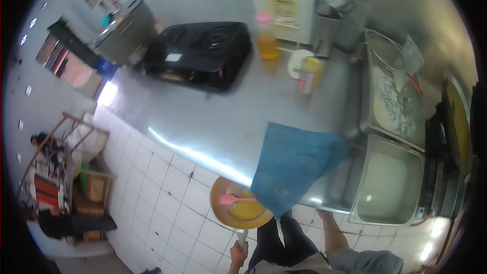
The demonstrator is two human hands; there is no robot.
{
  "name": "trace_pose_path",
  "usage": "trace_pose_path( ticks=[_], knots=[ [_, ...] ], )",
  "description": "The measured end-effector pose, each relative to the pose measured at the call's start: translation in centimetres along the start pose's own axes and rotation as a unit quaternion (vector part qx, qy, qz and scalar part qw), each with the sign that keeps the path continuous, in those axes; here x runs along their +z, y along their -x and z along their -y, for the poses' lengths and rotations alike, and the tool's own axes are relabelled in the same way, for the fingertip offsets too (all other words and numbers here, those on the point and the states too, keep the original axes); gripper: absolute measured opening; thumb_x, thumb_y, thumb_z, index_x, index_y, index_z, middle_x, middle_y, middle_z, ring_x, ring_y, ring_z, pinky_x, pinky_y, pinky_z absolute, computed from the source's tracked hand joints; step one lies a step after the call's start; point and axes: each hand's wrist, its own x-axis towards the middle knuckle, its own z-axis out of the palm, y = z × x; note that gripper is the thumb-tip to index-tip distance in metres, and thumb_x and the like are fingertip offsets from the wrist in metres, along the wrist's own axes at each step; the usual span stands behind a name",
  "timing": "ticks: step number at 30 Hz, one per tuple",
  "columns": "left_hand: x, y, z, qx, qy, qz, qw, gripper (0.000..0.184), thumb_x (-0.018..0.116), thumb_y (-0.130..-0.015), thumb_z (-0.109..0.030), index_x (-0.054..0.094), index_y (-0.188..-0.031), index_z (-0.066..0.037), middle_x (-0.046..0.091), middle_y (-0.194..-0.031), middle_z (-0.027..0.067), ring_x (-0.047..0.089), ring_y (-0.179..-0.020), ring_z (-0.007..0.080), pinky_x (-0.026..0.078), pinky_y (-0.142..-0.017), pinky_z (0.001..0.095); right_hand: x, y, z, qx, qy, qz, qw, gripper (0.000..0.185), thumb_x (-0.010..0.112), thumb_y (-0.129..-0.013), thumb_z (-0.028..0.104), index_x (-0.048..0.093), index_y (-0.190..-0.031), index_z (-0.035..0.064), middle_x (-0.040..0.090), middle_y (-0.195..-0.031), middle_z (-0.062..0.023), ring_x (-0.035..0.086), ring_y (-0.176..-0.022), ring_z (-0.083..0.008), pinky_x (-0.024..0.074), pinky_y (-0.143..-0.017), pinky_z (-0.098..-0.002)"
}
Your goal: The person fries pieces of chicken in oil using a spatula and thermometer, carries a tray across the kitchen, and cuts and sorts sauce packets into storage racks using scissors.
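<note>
My left hand is wrapped round the handle of a frying pan, held below the front edge of the counter. Inside the pan lies something flat and yellow, with a pink spatula resting across it. Partly over the pan's right side hangs a blue cloth, spread on the counter and drooping past its edge. My right forearm reaches up to the counter's front edge, where the fingers of that hand are hidden.
On the steel counter stand a black gas stove, a large pot, a pink-capped oil bottle, a can and white cutting boards. Steel basins are at right. Another person is far left.
</note>
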Motion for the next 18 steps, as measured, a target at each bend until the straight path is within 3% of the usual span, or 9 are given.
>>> trace_pose_path(
  ticks=[1,2,3,5,6,9,11,15,18],
  knots=[
    [-0.1,1.7,0.5,-0.060,0.052,-0.020,0.997,0.033,0.065,-0.083,-0.030,0.058,-0.080,0.002,0.060,-0.056,0.0164,0.063,-0.051,0.0312,0.050,-0.049,0.0406,0.3,0.1,1.0,0.039,-0.267,0.038,0.962,0.039,0.055,-0.088,0.038,0.056,-0.116,0.0109,0.059,-0.115,-0.0064,0.054,-0.109,-0.0237,0.0420,-0.098,-0.0438],
    [-0.3,3.4,0.8,-0.120,0.103,-0.040,0.987,0.031,0.065,-0.084,-0.028,0.058,-0.079,0.002,0.059,-0.054,0.0131,0.062,-0.047,0.0254,0.049,-0.046,0.0375,0.7,0.5,2.0,0.087,-0.512,0.067,0.852,0.041,0.053,-0.088,0.044,0.058,-0.115,0.0130,0.060,-0.117,-0.0042,0.055,-0.110,-0.0245,0.0420,-0.098,-0.0479],
    [-0.3,4.5,1.4,-0.136,0.111,-0.051,0.983,0.031,0.065,-0.084,-0.028,0.058,-0.079,0.002,0.059,-0.054,0.0131,0.062,-0.047,0.0254,0.049,-0.046,0.0375,1.6,0.9,3.5,0.103,-0.503,0.079,0.854,0.041,0.053,-0.088,0.044,0.058,-0.115,0.0130,0.060,-0.117,-0.0042,0.055,-0.110,-0.0245,0.0420,-0.098,-0.0479],
    [-0.4,6.2,2.4,-0.189,0.122,-0.139,0.964,0.031,0.065,-0.083,-0.030,0.058,-0.079,0.000,0.061,-0.058,0.0181,0.064,-0.055,0.0341,0.050,-0.054,0.0423,3.6,1.8,6.9,0.168,-0.398,-0.183,0.883,0.043,0.055,-0.087,0.045,0.058,-0.116,0.0132,0.060,-0.117,-0.0043,0.055,-0.111,-0.0247,0.0410,-0.100,-0.0491],
    [-3.1,6.4,-0.4,-0.227,0.153,-0.151,0.950,0.030,0.064,-0.083,-0.028,0.058,-0.078,0.000,0.059,-0.055,0.0156,0.064,-0.050,0.0280,0.050,-0.051,0.0399,4.6,2.0,8.8,0.169,-0.397,-0.203,0.879,0.048,0.058,-0.085,0.046,0.056,-0.118,0.0107,0.060,-0.117,-0.0068,0.054,-0.113,-0.0256,0.0405,-0.101,-0.0485],
    [-9.1,5.6,-4.0,-0.219,0.172,-0.230,0.932,0.029,0.063,-0.086,-0.026,0.058,-0.081,0.002,0.058,-0.053,0.0123,0.061,-0.045,0.0226,0.049,-0.046,0.0367,4.7,1.9,10.6,0.103,-0.284,-0.087,0.949,0.053,0.060,-0.084,0.046,0.053,-0.121,0.0078,0.059,-0.118,-0.0106,0.053,-0.114,-0.0277,0.0410,-0.102,-0.0486],
    [-12.5,4.2,-4.3,-0.239,0.176,-0.250,0.922,0.029,0.063,-0.085,-0.025,0.058,-0.084,0.003,0.057,-0.053,0.0127,0.062,-0.046,0.0226,0.049,-0.047,0.0369,6.3,1.6,13.7,0.140,-0.288,-0.148,0.936,0.057,0.062,-0.083,0.044,0.051,-0.123,0.0056,0.056,-0.123,-0.0129,0.053,-0.114,-0.0310,0.0444,-0.099,-0.0494],
    [-16.8,0.4,-3.2,-0.156,0.099,-0.324,0.928,0.029,0.063,-0.085,-0.025,0.058,-0.090,0.003,0.059,-0.060,0.0187,0.061,-0.050,0.0308,0.048,-0.054,0.0423,4.2,1.5,14.9,0.149,-0.391,-0.042,0.907,0.046,0.060,-0.086,0.032,0.056,-0.121,0.0037,0.061,-0.121,-0.0123,0.056,-0.114,-0.0300,0.0459,-0.098,-0.0453],
    [-22.6,-2.3,-8.3,-0.185,0.249,-0.268,0.912,0.028,0.062,-0.087,-0.026,0.058,-0.090,0.001,0.055,-0.054,0.0074,0.054,-0.039,0.0156,0.043,-0.039,0.0301,6.1,2.5,18.6,0.161,-0.352,-0.118,0.914,0.050,0.063,-0.083,0.033,0.056,-0.122,0.0035,0.060,-0.121,-0.0132,0.056,-0.113,-0.0318,0.0459,-0.098,-0.0458]
  ],
)
